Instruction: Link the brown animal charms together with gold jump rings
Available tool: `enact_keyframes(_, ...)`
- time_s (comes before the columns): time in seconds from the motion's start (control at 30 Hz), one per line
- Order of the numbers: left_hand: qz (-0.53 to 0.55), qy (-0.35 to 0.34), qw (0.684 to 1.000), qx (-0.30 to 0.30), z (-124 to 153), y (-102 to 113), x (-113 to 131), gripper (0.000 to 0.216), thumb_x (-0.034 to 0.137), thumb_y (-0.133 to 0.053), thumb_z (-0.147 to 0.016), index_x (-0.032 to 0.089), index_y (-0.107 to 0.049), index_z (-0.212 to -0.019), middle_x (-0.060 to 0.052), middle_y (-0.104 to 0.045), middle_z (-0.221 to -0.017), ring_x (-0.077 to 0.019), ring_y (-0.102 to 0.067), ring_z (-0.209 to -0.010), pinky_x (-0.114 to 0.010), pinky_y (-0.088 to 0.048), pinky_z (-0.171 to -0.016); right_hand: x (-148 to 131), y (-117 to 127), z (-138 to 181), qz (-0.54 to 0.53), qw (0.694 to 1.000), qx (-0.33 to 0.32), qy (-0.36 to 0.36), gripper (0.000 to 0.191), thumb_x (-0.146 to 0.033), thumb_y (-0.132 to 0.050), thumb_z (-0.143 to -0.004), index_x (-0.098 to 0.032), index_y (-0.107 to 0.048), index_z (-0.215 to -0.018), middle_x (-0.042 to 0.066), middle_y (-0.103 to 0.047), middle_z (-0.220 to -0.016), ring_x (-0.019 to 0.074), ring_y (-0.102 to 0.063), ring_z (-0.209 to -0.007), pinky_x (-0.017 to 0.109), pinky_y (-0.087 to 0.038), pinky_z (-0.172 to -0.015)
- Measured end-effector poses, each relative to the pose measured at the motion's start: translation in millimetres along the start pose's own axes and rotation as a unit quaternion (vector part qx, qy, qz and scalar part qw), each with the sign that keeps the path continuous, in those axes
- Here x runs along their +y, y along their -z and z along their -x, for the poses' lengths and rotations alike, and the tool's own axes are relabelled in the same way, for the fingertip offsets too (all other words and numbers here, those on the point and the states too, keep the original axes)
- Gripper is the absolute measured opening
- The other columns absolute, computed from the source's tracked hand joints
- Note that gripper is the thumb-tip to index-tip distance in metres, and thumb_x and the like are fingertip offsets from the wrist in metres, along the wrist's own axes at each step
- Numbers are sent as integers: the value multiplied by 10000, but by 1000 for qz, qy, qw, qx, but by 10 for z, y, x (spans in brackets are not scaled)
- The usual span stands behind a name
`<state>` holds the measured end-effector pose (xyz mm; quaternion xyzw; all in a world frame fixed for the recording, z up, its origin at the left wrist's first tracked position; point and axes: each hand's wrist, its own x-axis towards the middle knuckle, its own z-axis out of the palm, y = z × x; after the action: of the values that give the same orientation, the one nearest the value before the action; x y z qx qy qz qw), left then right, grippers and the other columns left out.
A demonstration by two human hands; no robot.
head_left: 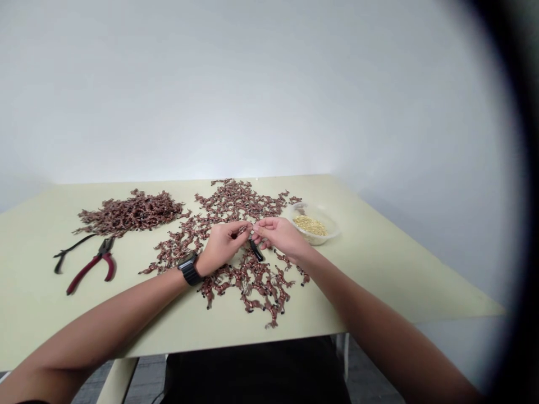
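Note:
My left hand, with a black watch on its wrist, is closed in a pinch around a small brown deer figurine, mostly covered by the fingers. Close against its fingertips, my right hand pinches too; whatever is between its fingers is too small to make out. Just below the fingertips a black tool handle shows, and I cannot tell whether it is held or lies on the table. Spread under and around both hands are many brown deer figurines with dark hooves.
A heaped pile of figurines lies at the back left. In front of it are red-handled pliers and a black-handled tool. Right of my hands stands a clear bowl with small gold pieces. The pale yellow table meets a wall.

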<state>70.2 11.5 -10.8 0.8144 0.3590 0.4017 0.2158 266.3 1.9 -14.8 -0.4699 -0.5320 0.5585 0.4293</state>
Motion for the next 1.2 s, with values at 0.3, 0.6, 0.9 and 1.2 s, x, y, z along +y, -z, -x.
enact_keyframes(0.3,169,127,976,-48,-22,-36,-61,327,475,-617,-946,169,-730,-956,-2,-635,-600,-106,-502,-442,-212,-363,-436,-41,13,32,87,995,4,43,217,-390,-603,-915,-183,-649,-869,25,-675,-766,118,-603,-579,249,-524,-556)
enact_keyframes(0.6,422,207,865,-175,-80,-70,-114,272,403,-562,-993,139,-604,-947,-30,-614,-797,-81,-523,-591,-216,-436,-592,-50,47,61,268,942,121,165,243,-451,-579,-934,-216,-634,-907,-19,-562,-630,140,-488,-540,261,-384,-521)
enact_keyframes(0.9,382,147,885,-221,-64,-30,-126,317,458,-547,-1007,145,-527,-964,-17,-634,-830,-50,-516,-527,-198,-425,-521,-111,-3,132,307,921,101,216,185,-383,-566,-958,-212,-635,-940,-41,-505,-612,133,-453,-569,260,-354,-577)
enact_keyframes(1.2,354,135,897,-227,-57,-23,-82,290,434,-524,-1021,151,-497,-966,-35,-644,-896,-30,-504,-482,-190,-377,-469,-126,0,136,334,908,87,239,148,-320,-552,-961,-203,-638,-930,-57,-474,-601,119,-424,-559,256,-328,-586)
